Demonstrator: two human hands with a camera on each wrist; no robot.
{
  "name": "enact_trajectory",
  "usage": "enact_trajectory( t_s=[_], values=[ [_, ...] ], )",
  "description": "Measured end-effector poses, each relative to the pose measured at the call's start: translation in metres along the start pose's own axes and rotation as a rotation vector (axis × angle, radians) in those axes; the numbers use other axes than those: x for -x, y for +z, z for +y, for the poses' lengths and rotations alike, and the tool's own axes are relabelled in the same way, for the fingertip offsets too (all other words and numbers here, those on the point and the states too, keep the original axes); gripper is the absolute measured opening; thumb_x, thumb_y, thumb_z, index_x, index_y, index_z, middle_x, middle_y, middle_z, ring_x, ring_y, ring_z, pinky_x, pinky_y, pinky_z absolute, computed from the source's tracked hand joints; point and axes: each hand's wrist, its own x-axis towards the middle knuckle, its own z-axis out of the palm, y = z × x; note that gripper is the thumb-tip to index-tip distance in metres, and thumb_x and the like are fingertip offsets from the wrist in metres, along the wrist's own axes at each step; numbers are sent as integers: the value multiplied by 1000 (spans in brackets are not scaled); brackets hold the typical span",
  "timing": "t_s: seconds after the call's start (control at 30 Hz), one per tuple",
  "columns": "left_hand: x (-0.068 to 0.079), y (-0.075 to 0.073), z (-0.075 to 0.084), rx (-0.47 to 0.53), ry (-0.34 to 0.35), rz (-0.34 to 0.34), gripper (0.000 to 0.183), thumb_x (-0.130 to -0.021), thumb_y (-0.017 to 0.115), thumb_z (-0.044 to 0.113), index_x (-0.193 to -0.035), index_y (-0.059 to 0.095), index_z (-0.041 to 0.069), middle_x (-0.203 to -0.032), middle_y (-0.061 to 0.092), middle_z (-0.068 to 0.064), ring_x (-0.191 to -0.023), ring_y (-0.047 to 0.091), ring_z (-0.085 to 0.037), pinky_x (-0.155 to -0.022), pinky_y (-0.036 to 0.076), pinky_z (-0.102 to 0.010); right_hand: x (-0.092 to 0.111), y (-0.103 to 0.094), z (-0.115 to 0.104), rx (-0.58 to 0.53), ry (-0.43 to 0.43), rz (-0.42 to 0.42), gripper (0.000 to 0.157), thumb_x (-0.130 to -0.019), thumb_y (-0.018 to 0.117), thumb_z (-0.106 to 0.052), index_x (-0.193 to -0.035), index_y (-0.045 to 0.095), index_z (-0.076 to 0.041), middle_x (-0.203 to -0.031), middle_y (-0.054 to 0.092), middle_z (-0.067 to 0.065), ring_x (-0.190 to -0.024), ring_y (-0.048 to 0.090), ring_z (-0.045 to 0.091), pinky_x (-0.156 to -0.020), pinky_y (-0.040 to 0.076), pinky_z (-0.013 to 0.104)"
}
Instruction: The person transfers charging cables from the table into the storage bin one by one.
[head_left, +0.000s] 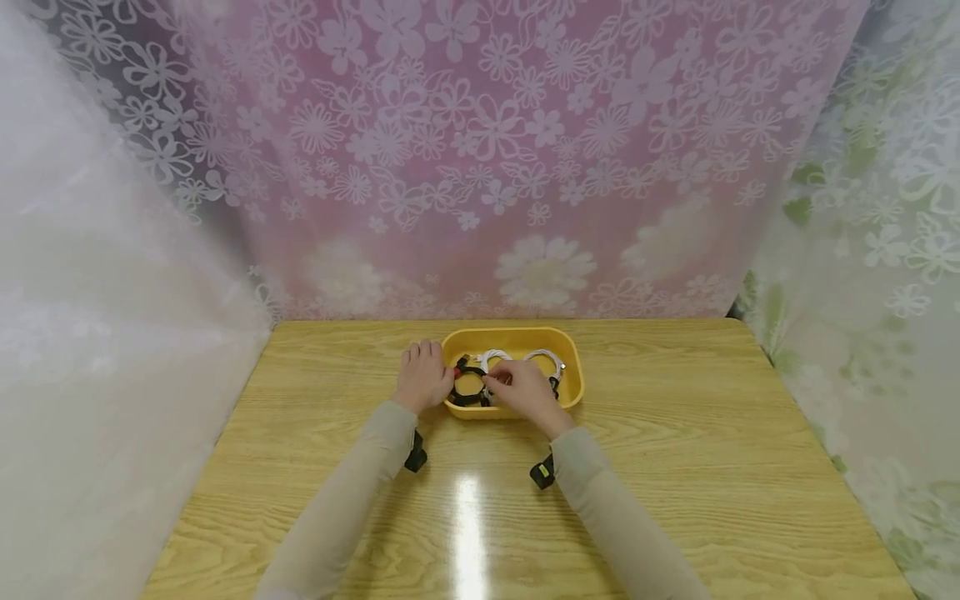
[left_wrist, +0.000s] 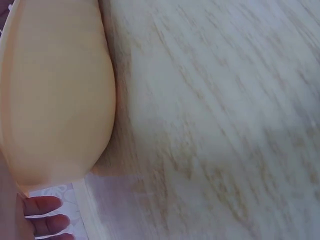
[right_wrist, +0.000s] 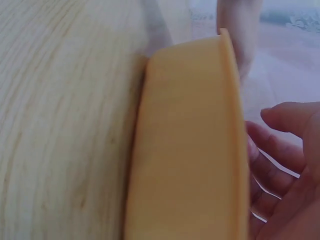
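A yellow plastic bin (head_left: 551, 335) with rounded corners holds coiled cables. At its left end lies a black cable (head_left: 468, 400) in a ring, with a red part near the left wall. Behind it is a white cable (head_left: 491, 357), and a second white cable (head_left: 551, 356) curves at the right with a black piece. My left hand (head_left: 425, 377) rests at the bin's left rim, fingers extended outside. My right hand (head_left: 525, 390) reaches over the front rim, its fingertips beside the black ring. In the right wrist view, thumb and fingers (right_wrist: 282, 150) stand apart with nothing visible between them.
The bin stands near the back edge of a wood-grain table (head_left: 675, 467). A pink flowered curtain (head_left: 487, 167) hangs behind, with pale curtains at both sides. Black devices sit at both wrists, such as the right wrist camera (head_left: 542, 472).
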Motion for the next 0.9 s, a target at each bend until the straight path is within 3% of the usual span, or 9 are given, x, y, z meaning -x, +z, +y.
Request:
enact_trajectory(
  t_s=[0.33,0.53,0.73,0.9],
  values=[
    [2,-6,-2,29,24,14,32,-103,44,29,-115,48,0,-113,47,-20,-97,41,-35,-87,33,-46,9,-19,-3,-68,-34,70,18,-98,62,-19,-101,75,-8,-82,70,3,-63,56,11,-59,47,31],
    [6,-14,2,14,22,35,31,-102,49,32,-107,50,1,-105,48,-19,-93,41,-35,-84,33,-46,15,-31,-2,-199,-63,101,18,-99,58,-12,-99,75,-7,-83,69,11,-63,58,21,-55,45,30],
    [9,-19,2,-11,13,24,33,-102,50,35,-108,49,2,-106,48,-19,-95,42,-36,-86,33,-47,20,-41,1,-318,-28,107,21,-102,54,-12,-98,74,-6,-83,67,17,-72,62,31,-56,48,30],
    [13,-23,-1,11,19,48,32,-102,50,35,-109,47,3,-111,48,-20,-103,42,-40,-91,32,-50,27,-49,5,-413,-6,120,22,-102,55,-15,-99,73,-3,-80,66,15,-63,57,22,-52,47,32]
  ],
)
